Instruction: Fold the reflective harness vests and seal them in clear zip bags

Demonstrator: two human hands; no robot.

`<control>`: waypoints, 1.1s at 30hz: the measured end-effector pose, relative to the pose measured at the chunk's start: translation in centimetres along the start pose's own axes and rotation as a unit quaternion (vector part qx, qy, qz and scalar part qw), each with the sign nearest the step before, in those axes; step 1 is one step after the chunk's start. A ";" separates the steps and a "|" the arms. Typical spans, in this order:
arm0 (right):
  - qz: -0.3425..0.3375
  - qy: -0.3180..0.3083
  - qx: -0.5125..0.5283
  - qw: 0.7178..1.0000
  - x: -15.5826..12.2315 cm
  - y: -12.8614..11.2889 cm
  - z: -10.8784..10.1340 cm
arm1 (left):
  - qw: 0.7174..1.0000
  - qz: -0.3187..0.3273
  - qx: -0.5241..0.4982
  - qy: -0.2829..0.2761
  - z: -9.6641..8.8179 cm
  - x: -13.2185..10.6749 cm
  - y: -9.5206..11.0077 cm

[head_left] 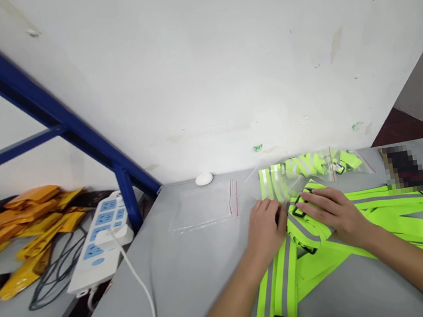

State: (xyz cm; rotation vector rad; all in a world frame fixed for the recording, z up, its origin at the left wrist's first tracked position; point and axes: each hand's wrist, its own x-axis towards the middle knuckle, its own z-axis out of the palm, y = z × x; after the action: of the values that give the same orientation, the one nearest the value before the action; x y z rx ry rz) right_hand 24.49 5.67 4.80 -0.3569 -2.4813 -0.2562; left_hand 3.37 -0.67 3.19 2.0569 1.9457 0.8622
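1. We have a folded bundle (pixel 304 229) of lime reflective strap on the grey table (pixel 199 287), between our hands; it looks mostly gathered, though no bag encloses it.
2. Our right hand (pixel 336 211) grasps the bundle, fingers laid over its top, near a black buckle (pixel 301 207).
3. Our left hand (pixel 266 224) is curled at the bundle's left edge; we cannot tell whether its fingers grip anything.
4. Done, as far as we see: more folded strap lies in clear bagging (pixel 349 161) with red seal lines, by the wall; we cannot count the bags surely.
5. Still undone: loose straps (pixel 387 200) spread to the right, and others (pixel 273 289) run toward us, unfolded.
6. A flat clear bag (pixel 203 207) lies left of our hands, with no strap visible inside.
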 end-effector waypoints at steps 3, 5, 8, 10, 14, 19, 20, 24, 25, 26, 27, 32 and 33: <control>0.038 -0.013 -0.017 0.999 -0.1 0.3 0.0 | 0.999 0.019 0.020 0.025 0.2 0.0 0.0; 0.059 -0.030 -0.030 0.997 -0.3 0.5 0.1 | 0.998 0.040 0.030 0.039 0.2 -0.1 0.2; 0.083 -0.059 -0.053 0.993 -0.4 0.8 0.3 | 0.994 0.078 0.050 0.055 0.1 -0.5 0.7; 0.103 -0.071 -0.070 0.990 -0.4 0.8 0.3 | 0.990 0.105 0.063 0.063 0.1 -0.8 1.2; 0.151 -0.092 -0.111 0.978 -0.1 0.2 0.4 | 0.984 0.150 0.062 0.076 0.0 -1.2 2.1; 0.145 -0.093 -0.159 0.972 0.3 -1.1 1.2 | 0.982 0.154 0.054 0.091 0.1 -1.3 2.7; 0.143 -0.092 -0.159 0.972 0.4 -1.4 1.4 | 0.981 0.159 0.061 0.094 0.1 -1.4 2.8; 0.142 -0.111 -0.161 0.970 1.2 -2.2 1.5 | 0.966 0.206 0.108 0.114 0.3 -1.7 3.6; 0.142 -0.118 -0.161 0.970 1.4 -2.3 1.4 | 0.961 0.217 0.117 0.127 0.3 -1.8 3.8; 0.141 -0.122 -0.161 0.969 1.5 -2.5 1.2 | 0.957 0.222 0.122 0.143 0.3 -1.8 4.0; 0.141 -0.125 -0.159 0.969 1.7 -2.6 1.1 | 0.954 0.224 0.121 0.158 0.3 -1.9 4.2; 0.150 -0.115 -0.142 0.972 1.7 -2.3 0.6 | 0.953 0.223 0.112 0.172 -0.9 -1.9 4.0; 0.155 -0.115 -0.139 0.971 1.6 -2.2 0.5 | 0.954 0.212 0.126 0.168 -1.2 -1.8 3.7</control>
State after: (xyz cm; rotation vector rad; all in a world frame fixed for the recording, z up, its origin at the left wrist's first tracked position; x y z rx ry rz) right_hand 22.29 4.08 5.15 -0.9296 -2.5666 -0.4546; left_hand 5.98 -3.13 5.55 2.6978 1.8759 1.1676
